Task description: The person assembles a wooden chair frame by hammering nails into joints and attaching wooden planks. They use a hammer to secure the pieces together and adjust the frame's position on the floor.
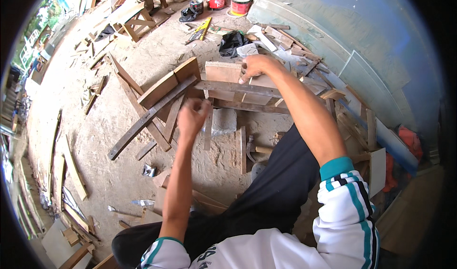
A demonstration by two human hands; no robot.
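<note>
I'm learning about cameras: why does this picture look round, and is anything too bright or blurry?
The head view's fisheye lens bends straight edges near its dark, round rim; also in the head view, glare washes out the floor at left, and the left hand looks smeared.

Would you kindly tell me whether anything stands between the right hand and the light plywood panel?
Nothing visible does: the right hand is at the right end of the light plywood panel, above the dark rail.

Right hand (257, 65): at pale board (222, 72), right end.
Left hand (192, 116): blurred, just beside wooden frame (228, 86).
Hammer (250, 147): on floor (119, 174), nearer than the frame.
Red buckets (217, 2): two, far.
</note>
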